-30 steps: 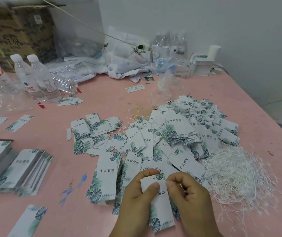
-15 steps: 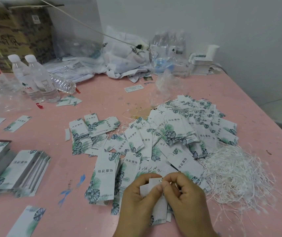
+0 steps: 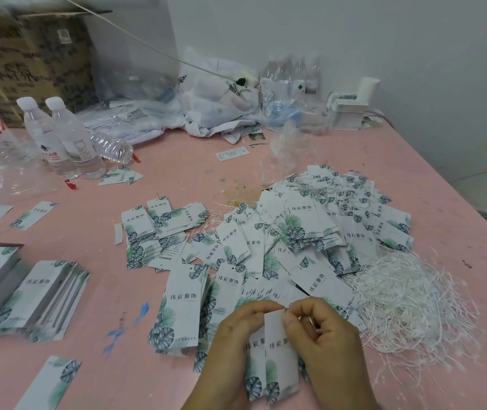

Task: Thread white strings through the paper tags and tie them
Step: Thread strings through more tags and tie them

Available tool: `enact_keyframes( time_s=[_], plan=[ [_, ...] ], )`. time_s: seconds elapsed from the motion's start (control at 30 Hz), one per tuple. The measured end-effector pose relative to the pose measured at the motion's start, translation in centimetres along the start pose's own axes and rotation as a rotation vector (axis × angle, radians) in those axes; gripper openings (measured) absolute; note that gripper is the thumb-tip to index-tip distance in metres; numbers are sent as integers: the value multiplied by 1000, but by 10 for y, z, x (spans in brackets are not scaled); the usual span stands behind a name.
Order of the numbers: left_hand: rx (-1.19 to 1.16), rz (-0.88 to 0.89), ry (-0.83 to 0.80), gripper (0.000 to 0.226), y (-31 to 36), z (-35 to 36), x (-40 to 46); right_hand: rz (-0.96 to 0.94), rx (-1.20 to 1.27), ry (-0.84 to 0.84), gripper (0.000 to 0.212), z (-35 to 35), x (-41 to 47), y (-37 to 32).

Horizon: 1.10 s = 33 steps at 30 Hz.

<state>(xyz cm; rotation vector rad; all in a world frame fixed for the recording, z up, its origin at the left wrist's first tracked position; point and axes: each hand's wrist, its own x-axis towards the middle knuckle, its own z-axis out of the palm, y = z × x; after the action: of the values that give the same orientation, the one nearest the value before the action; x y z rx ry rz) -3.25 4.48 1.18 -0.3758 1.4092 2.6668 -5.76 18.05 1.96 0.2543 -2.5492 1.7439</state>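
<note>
A pair of paper tags [image 3: 280, 350] stands upright between the two hands at the near edge of the pink surface [image 3: 177, 167], leaf print at the bottom and the punched end at the top. The left hand [image 3: 236, 335] grips them from the left side, its fingers curled round the edge. The right hand [image 3: 322, 329] works at the top corner, thumb and forefinger pinched together right at the hole; a thin white string seems to be in that pinch, but it is too fine for me to be sure. My guess is that the threading of this pair is under way and the knot is not yet tied.

Just right of the hands lies the loose heap of white strings [image 3: 407, 303], still large. Beyond the hands spreads a wide pile of tags [image 3: 310, 232], many with thin strings trailing from them, so a good share looks done. To the left, neat stacks of tags [image 3: 38, 294] show no strings, and a few single tags lie scattered near them. If those are all still to do, the job looks roughly midway.

At the far side stand two water bottles [image 3: 59, 137], a cardboard box [image 3: 29, 63] and crumpled plastic bags [image 3: 215, 105] against the wall.
</note>
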Motion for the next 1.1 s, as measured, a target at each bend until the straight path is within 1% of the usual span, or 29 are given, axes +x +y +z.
enact_keyframes(
  time_s=[0.1, 0.13, 0.27, 0.37, 0.53, 0.73, 0.8, 0.87, 0.97, 1.0, 1.07, 1.1],
  plan=[
    [-5, 11, 4, 22, 2, -1, 0, 49, 62, -49, 17, -2, 1, -1],
    [3, 11, 4, 23, 2, -1, 0, 71, 88, -69, 16, -3, 2, -1],
    [44, 25, 19, 40, 0, -2, -2, 100, 165, -141, 13, -5, 4, -3],
    [34, 53, 51, 40, -3, -4, -1, 93, 205, -181, 5, -5, 5, -8],
    [88, 101, 74, 37, -6, -7, 1, 111, 217, -218, 5, -6, 8, -9],
    [123, 103, 66, 45, -8, -8, 1, 152, 268, -275, 10, -11, 12, -6],
    [121, 114, 59, 46, -8, -8, 1, 161, 287, -298, 16, -12, 13, -5],
    [132, 128, 57, 44, -8, -9, 1, 167, 283, -314, 25, -13, 13, -3],
    [156, 146, 50, 36, -7, -9, 0, 194, 288, -343, 26, -13, 13, 0],
    [139, 149, 47, 33, -6, -8, 0, 247, 360, -355, 23, -13, 14, 0],
    [62, 139, 53, 26, -4, -6, -1, 410, 629, -343, 14, -14, 18, 1],
    [20, 129, 59, 22, -2, -5, -1, 483, 760, -315, 15, -15, 20, 2]
  ],
)
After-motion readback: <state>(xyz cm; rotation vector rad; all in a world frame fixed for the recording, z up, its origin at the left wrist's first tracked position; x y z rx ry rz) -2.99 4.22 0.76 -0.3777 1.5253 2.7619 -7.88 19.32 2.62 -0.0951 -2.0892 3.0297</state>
